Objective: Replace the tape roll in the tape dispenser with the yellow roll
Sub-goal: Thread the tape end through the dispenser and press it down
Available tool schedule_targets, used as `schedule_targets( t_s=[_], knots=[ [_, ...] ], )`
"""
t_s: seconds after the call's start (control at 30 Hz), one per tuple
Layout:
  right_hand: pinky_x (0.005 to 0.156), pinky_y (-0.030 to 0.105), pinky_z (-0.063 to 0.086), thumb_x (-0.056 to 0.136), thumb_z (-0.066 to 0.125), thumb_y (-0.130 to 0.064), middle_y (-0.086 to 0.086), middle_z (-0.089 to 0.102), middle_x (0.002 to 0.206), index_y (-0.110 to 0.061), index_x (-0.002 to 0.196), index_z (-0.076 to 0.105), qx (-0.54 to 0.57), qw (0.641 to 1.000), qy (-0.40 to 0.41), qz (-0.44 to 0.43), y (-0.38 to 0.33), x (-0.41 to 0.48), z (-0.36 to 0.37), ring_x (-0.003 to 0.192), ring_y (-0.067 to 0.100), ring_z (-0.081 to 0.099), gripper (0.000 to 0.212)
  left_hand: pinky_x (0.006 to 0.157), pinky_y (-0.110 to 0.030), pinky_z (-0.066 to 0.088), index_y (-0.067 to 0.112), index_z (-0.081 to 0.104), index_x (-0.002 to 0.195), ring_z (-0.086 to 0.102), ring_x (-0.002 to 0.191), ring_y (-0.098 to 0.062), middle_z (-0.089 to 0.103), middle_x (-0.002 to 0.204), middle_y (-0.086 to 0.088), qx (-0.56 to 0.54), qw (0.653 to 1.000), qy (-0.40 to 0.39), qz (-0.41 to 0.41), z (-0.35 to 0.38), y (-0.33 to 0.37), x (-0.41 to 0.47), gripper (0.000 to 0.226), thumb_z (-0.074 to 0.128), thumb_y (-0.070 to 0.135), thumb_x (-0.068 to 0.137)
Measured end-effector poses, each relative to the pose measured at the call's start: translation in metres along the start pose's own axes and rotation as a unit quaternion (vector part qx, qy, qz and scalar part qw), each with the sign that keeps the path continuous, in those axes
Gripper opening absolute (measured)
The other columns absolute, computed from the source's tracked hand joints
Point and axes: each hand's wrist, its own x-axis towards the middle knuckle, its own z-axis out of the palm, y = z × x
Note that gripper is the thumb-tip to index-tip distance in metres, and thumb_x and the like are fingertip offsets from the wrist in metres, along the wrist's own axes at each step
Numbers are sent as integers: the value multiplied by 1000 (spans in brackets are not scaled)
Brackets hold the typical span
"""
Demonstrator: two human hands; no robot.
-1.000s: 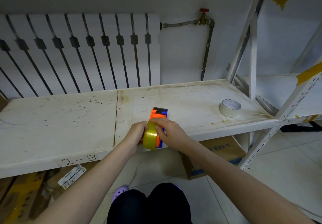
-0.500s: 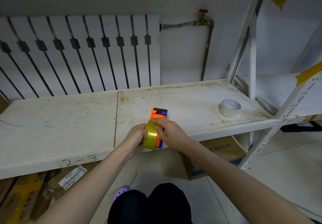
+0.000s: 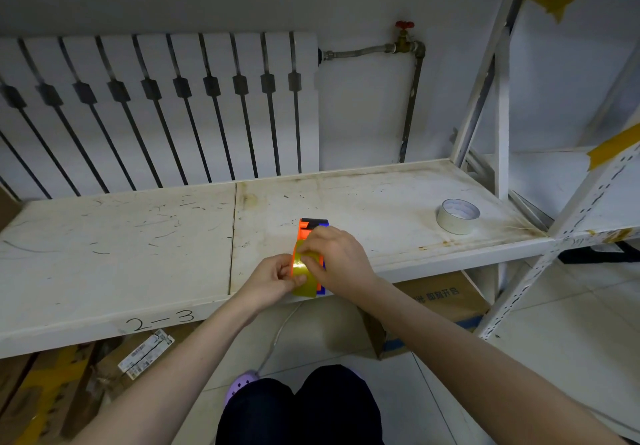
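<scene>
Fingers of my left hand (image 3: 273,276) and right hand (image 3: 334,259) pinch the glossy yellow tape roll (image 3: 304,276) seated in the orange-and-blue plastic dispenser (image 3: 309,228), apparently steadying it to free the tape end.

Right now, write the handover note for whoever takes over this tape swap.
Left hand: fingers pinched at the yellow roll, apparently working its tape end.
Right hand: grip on the same roll from the other side.
The roll sits in the orange and blue tape dispenser at the front of the white shelf.
A whitish roll lies apart, far right on the shelf.
Done: yellow roll looks mounted.
Left: probably threading the tape; seating is hidden by the hands.
</scene>
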Motion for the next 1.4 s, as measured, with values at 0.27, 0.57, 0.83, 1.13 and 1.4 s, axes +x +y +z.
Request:
schedule_targets(
  t_s=[0.27,0.57,0.83,1.13,1.4],
  knots=[
    [48,22,30,59,75,-18,-1,60,58,-20,58,67,-146,989,-14,-38,-11,7,-8,53,20,56,8,61,-27,33,9,52,72,36,66,-18,36,68,-9,42,999,8,4,3,4,1,17,63,3,83],
    [45,29,41,69,65,-8,10,58,70,-8,72,55,-74,997,-6,-16,-11,-8,4,62,27,55,10,58,-27,28,11,45,65,32,63,-18,31,63,-3,35,999,23,12,8,10,-2,26,63,6,84],
    [69,35,42,96,39,-16,9,60,96,-9,95,52,75,992,-45,96,-12,-6,-12,84,21,52,15,61,-31,35,-5,58,84,42,65,-19,42,68,-8,46,998,40,-5,0,17,-5,38,61,32,87],
    [71,29,50,89,49,-16,4,62,82,-8,92,60,240,937,-67,246,-11,16,-22,82,20,58,13,70,-30,48,16,51,110,57,90,-19,56,95,2,157,982,94,-43,13,27,-9,60,81,41,63],
    [61,19,46,80,66,-14,-11,58,66,-20,74,59,213,952,-18,218,-9,10,-19,62,5,54,12,88,-43,49,24,59,107,64,91,-21,66,91,4,308,933,189,0,23,37,-20,45,70,45,69]
  ],
)
